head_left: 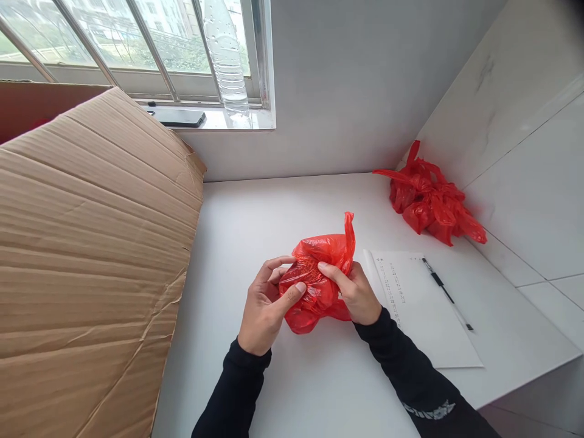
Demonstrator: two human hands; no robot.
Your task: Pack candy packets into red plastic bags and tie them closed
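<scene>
Both your hands were part-closed on a crumpled red plastic bag (322, 298) over the middle of the white tabletop (246, 210). Your left hand (267, 307) gripped its left side, thumb on top and fingers curled around the far edge; your right hand (358, 295) pinched the right side, thumb pressed into the film, other fingers mostly hidden. One handle stood upright at the far right. Whether the bag's underside touched the tabletop: could not tell. Just right of your right hand lay printed paper (424, 322), a black-gripped pen (446, 293) across it. Knotted red bag bundle (426, 201): far right corner, against the wall. Large cardboard box (95, 255): on your left.
</scene>
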